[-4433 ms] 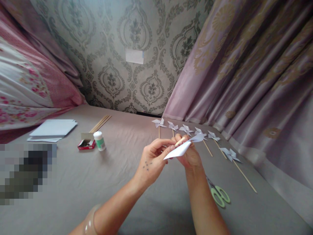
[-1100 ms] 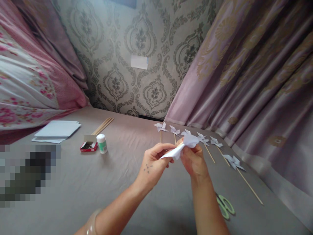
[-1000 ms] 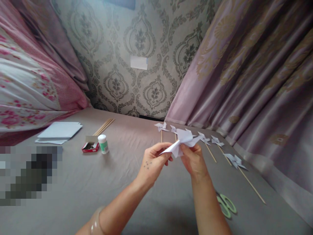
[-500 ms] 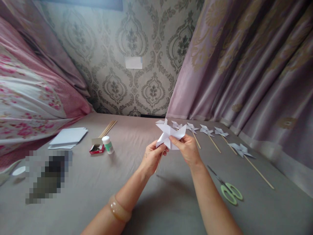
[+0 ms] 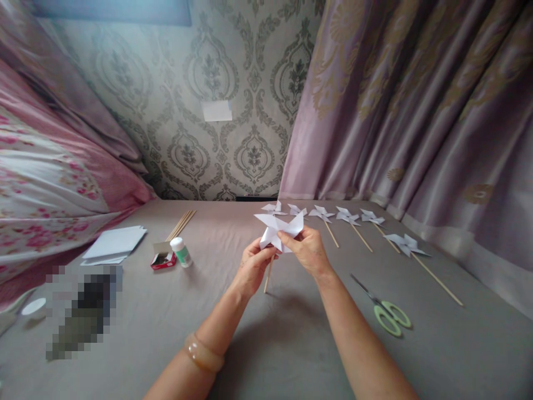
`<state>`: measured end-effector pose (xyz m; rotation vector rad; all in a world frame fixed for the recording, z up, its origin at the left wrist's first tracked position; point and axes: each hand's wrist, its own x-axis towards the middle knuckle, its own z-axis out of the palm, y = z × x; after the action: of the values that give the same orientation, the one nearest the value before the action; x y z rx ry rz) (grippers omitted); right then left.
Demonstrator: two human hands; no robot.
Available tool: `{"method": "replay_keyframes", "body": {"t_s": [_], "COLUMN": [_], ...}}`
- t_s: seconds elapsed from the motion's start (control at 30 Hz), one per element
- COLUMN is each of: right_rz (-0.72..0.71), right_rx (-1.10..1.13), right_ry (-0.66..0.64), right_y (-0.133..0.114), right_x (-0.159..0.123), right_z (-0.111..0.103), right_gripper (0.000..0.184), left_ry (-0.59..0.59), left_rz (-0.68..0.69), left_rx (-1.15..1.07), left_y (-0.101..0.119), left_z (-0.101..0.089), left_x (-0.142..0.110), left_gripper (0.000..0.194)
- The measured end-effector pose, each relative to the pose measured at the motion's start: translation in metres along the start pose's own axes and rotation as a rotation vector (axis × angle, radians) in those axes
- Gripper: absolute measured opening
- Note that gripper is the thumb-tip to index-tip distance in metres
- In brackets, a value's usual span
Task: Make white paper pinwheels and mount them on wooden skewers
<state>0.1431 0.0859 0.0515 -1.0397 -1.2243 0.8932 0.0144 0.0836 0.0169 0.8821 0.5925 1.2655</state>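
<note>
A white paper pinwheel (image 5: 283, 223) is held up in front of me between both hands, its folded blades spread. My left hand (image 5: 255, 263) is closed on its lower left part, thumb in front. My right hand (image 5: 308, 250) grips it from the right, with the thumb pressed near the middle of the paper. Below the paper a thin wooden stick (image 5: 268, 278) slants down past my left fingers. Where stick and paper meet is hidden by the hands.
Several finished-looking pinwheels on sticks (image 5: 406, 244) lie at the back right. Green-handled scissors (image 5: 391, 318) rest right of my arm. On the left are white paper sheets (image 5: 113, 244), a small red box (image 5: 163, 261), a white-and-green bottle (image 5: 181, 253) and wooden sticks (image 5: 182, 223).
Both hands and the pinwheel have shifted slightly left in the view, and the stick below shows more clearly. The camera view has turned a little. Both hands keep their hold.
</note>
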Motion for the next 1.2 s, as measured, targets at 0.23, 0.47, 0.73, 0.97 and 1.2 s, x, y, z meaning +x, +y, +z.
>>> {"method": "replay_keyframes", "body": {"t_s": [0.23, 0.47, 0.73, 0.97, 1.2], "right_rz": [0.017, 0.023, 0.082, 0.100, 0.117], "right_rx": [0.071, 0.201, 0.232, 0.257, 0.253], "right_ry": [-0.039, -0.162, -0.185, -0.191, -0.173], "right_y": [-0.011, -0.015, -0.017, -0.017, -0.018], "right_x": [-0.002, -0.003, -0.004, -0.004, -0.004], "right_z": [0.008, 0.010, 0.007, 0.007, 0.007], "right_gripper": [0.029, 0.025, 0.036, 0.037, 0.038], "left_ry": [-0.069, -0.024, -0.036, -0.024, -0.005], "left_rz": [0.171, 0.254, 0.271, 0.255, 0.229], "left_rx": [0.152, 0.288, 0.306, 0.303, 0.333], "left_y": [0.025, 0.040, 0.039, 0.040, 0.036], "left_z": [-0.003, 0.001, -0.002, -0.001, -0.001], "left_x": [0.001, -0.001, 0.000, -0.001, 0.000], "left_gripper": [0.033, 0.027, 0.028, 0.028, 0.031]}}
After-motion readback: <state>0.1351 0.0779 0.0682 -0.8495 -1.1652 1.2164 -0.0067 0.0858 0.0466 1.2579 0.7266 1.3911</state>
